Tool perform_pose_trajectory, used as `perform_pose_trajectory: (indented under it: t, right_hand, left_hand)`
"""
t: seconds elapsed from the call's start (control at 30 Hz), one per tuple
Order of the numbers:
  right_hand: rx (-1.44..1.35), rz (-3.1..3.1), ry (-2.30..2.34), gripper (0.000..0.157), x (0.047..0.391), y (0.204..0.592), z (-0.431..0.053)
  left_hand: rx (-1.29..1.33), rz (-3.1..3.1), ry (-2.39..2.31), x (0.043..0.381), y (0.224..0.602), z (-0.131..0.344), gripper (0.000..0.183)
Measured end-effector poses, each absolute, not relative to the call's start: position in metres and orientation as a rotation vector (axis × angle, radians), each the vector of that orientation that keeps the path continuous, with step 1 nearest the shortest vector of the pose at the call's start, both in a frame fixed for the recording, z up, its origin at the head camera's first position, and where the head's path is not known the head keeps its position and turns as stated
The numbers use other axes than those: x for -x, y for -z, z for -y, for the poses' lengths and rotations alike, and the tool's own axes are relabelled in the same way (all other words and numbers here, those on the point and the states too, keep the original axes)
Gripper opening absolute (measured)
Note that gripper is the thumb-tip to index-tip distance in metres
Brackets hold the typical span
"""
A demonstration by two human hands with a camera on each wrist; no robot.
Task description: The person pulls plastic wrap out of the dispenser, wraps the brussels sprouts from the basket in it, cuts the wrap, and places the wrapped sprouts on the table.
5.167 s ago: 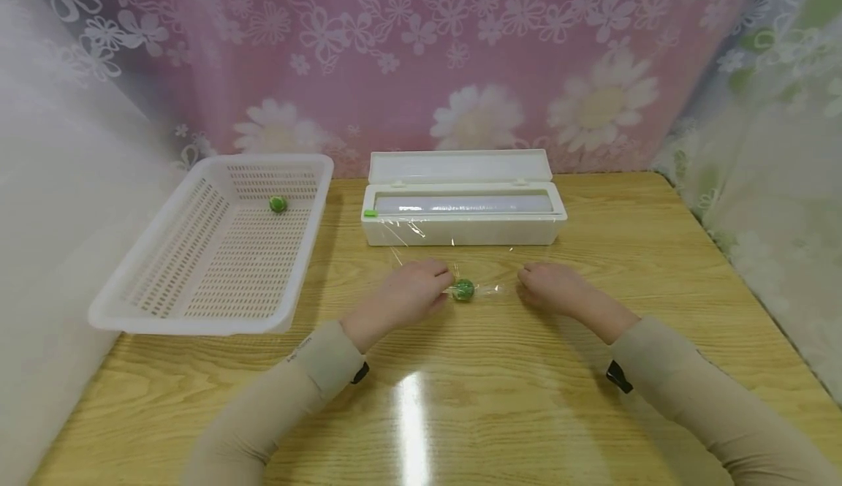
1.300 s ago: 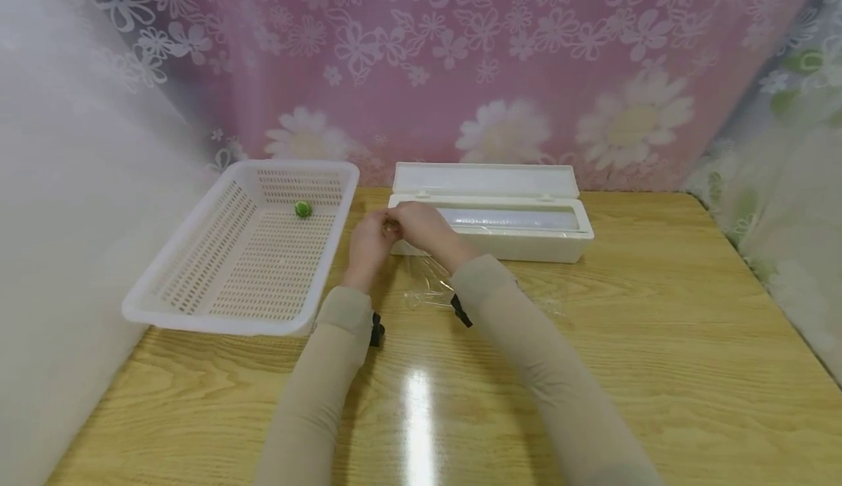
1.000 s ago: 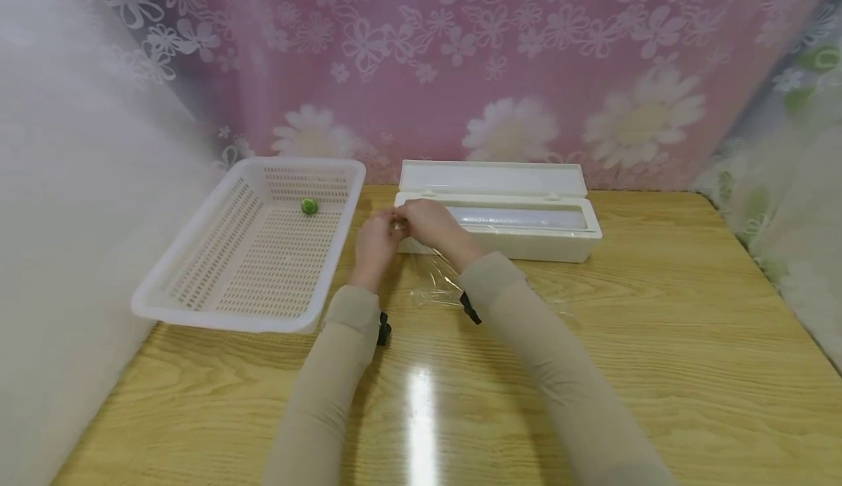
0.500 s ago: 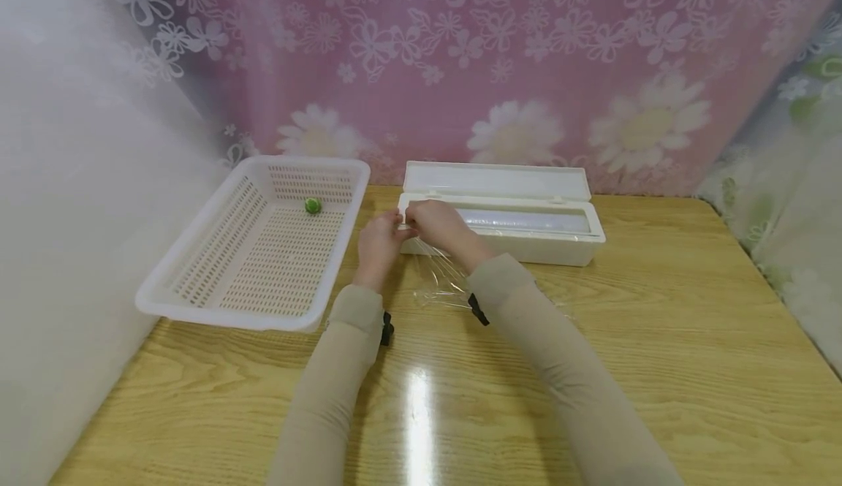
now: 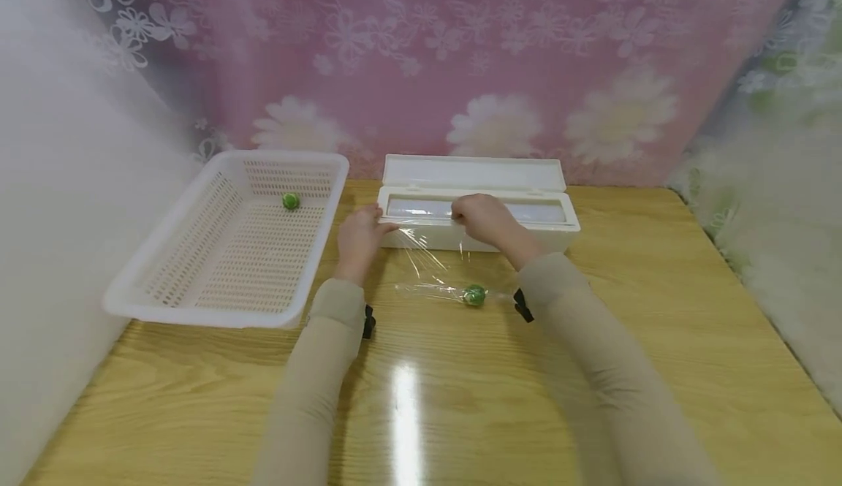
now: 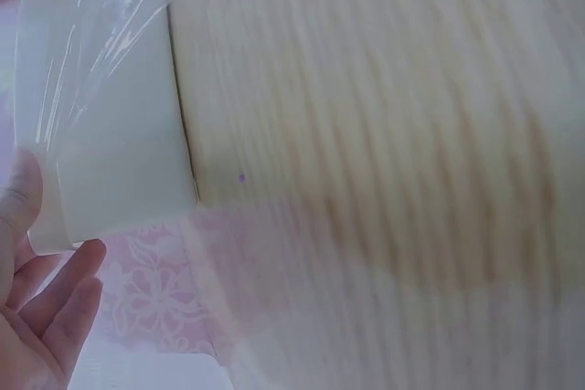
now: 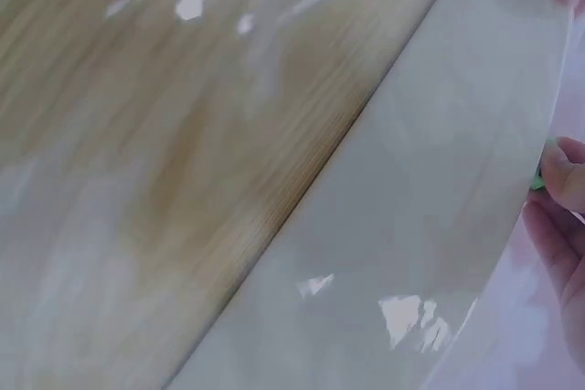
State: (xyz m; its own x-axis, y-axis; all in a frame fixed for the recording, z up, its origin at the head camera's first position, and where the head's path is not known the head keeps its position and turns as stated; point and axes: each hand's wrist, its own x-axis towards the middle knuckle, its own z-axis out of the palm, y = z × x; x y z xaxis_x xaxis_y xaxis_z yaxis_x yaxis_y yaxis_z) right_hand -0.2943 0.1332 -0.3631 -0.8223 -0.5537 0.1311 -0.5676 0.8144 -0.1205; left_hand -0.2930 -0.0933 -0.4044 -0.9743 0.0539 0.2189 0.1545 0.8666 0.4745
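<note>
pinching right hand [image 5: 483, 218]: held over the front rim of the white box [image 5: 558, 237], right of the box's middle; the green slider [image 7: 537, 182] is gripped between thumb and finger, as shown in the right wrist view.
left hand [image 5: 359, 239]: placed at the left end of the box; its fingers are loosely spread and rested against the end, and its thumb is laid on the clear film [image 5: 421, 290] at the front edge.
clear film: drawn from the box toward the near side, creased by the left thumb, and bunched to the left and right of the green ball [image 5: 474, 295].
green ball: set on the wooden table [image 5: 473, 398], just near of the box.
film roll [image 5: 417, 207]: lodged lengthwise in the box.
lid [image 5: 473, 172]: tilted up along the box's far side.
basket [image 5: 197, 316]: stood at the left; another ball [image 5: 291, 201] is held at its far end.
pink curtain [image 5: 408, 106]: hung behind the table.
</note>
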Motion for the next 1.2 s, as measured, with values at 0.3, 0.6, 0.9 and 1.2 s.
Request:
perform_pose_trajectory:
  t: [0.3,0.6,0.9,1.2]
  right_hand:
    - [-0.799,2.885,-0.249,0.009,0.280,0.364,-0.194]
    - [-0.665,2.943,-0.269,0.006,0.271,0.365,-0.255]
    - [-0.594,2.905,-0.222,0.008,0.256,0.363,-0.288]
    - [-0.547,2.911,-0.270,0.010,0.255,0.366,-0.297]
  left_hand:
    - [0.179,2.852,0.754,0.293,0.402,0.096,0.051]
    - [0.171,2.829,0.792,0.291,0.402,0.099,0.051]
    - [0.166,2.831,0.802,0.290,0.401,0.095,0.051]
    - [0.154,2.845,0.800,0.288,0.401,0.096,0.051]
